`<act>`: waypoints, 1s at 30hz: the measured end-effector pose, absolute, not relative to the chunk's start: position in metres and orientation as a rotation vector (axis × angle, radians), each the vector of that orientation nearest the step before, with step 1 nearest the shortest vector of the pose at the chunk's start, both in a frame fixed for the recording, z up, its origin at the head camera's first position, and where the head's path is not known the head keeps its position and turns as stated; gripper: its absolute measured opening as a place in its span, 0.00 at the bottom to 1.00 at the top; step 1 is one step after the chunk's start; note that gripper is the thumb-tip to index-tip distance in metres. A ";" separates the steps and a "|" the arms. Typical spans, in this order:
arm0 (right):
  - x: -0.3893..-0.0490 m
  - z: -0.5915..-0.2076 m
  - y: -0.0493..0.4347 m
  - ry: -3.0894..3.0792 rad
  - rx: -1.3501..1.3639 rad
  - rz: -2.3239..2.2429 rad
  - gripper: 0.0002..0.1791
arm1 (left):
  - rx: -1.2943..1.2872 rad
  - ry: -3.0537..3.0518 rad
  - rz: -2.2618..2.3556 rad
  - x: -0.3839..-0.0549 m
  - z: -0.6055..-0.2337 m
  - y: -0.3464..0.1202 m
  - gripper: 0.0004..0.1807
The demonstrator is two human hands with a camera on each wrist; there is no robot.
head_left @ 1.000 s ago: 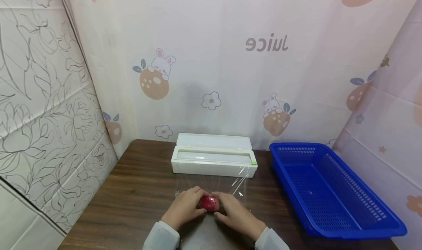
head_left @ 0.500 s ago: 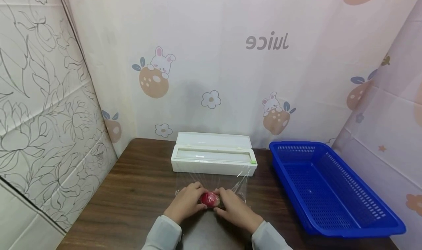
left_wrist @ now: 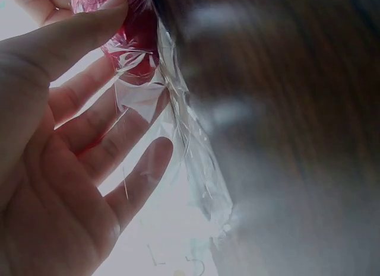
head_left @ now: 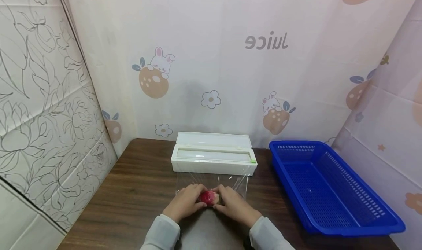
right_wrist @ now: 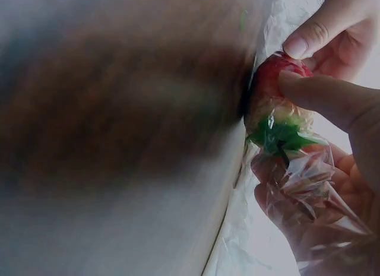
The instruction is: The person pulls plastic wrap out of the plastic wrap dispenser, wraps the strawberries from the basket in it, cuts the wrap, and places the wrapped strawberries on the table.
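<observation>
A red strawberry (head_left: 209, 198) with a pale shoulder and green leaves (right_wrist: 279, 133) lies on its side, wrapped in clear cling film (head_left: 227, 179). My left hand (head_left: 187, 202) holds its red end, thumb (left_wrist: 110, 18) on the near side and other fingers behind. On the leafy end, my right hand (head_left: 236, 205) grips with the thumb (right_wrist: 314, 95) pressed against the red skin. Loose film bunches over the right palm and trails past the left fingers. From the strawberry, the film stretches back to a white cling film dispenser (head_left: 213, 167), whose lid stands raised.
At the right of the dark wooden table (head_left: 132, 191) stands a blue perforated plastic basket (head_left: 362, 231). A small green slider (head_left: 253, 161) sits at the dispenser's right end. Patterned wall coverings (head_left: 211, 59) rise behind and beside the table.
Both hands have turned the strawberry within the film and moved it slightly toward the dispenser. Its pale end now shows more on the right. The dispenser and basket have stayed put.
</observation>
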State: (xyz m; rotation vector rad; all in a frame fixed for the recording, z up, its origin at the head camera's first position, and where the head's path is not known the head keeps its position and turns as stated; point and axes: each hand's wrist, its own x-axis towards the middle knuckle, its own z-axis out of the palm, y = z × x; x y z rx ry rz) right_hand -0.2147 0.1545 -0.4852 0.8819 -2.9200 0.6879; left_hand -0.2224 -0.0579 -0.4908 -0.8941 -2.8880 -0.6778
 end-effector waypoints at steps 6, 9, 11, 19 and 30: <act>-0.218 -0.481 0.156 -2.894 0.942 0.740 0.23 | -0.898 -2.927 -0.727 -0.223 -0.491 -0.059 0.22; -0.219 -0.479 0.157 -2.877 0.966 0.753 0.21 | -0.893 -2.946 -0.759 -0.224 -0.490 -0.059 0.23; -0.220 -0.479 0.157 -2.879 0.974 0.753 0.21 | -0.884 -2.955 -0.777 -0.225 -0.489 -0.059 0.24; -0.225 -0.479 0.158 -2.891 0.955 0.729 0.21 | -0.848 -2.916 -0.691 -0.228 -0.491 -0.055 0.22; -0.233 -0.473 0.161 -2.971 0.989 0.719 0.23 | -0.840 -2.955 -0.655 -0.230 -0.485 -0.055 0.24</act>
